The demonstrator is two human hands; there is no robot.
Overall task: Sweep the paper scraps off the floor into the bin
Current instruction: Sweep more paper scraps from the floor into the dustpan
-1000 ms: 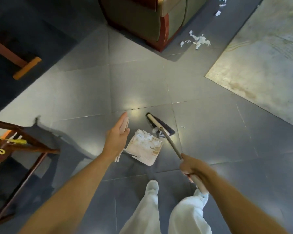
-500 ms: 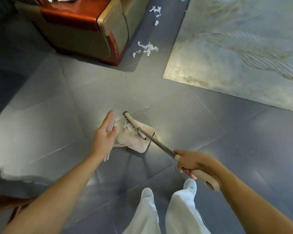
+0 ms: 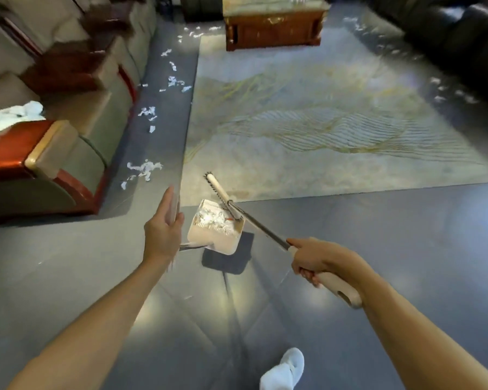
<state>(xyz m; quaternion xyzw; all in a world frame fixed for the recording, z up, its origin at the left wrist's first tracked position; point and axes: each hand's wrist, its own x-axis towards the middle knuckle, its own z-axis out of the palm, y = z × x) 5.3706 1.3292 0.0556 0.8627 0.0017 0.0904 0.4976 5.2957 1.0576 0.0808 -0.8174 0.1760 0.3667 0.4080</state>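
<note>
Across the grey tiled floor (image 3: 378,249), white paper scraps (image 3: 144,168) lie unswept beside the olive-and-red sofa (image 3: 90,130). One pile sits in the beige plastic dustpan (image 3: 217,244) your left hand (image 3: 161,237) holds; your right hand (image 3: 316,257) grips the beige-handled broom (image 3: 261,229). No bin shows.

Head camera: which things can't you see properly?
All in the head view:
No bin in frame.
The dustpan handle: mostly hidden behind the left hand.
The far paper scraps beside the rug: blurred, too small to count.
The shoe: cut off by the bottom edge.
The sofa: smeared by motion blur.
</note>
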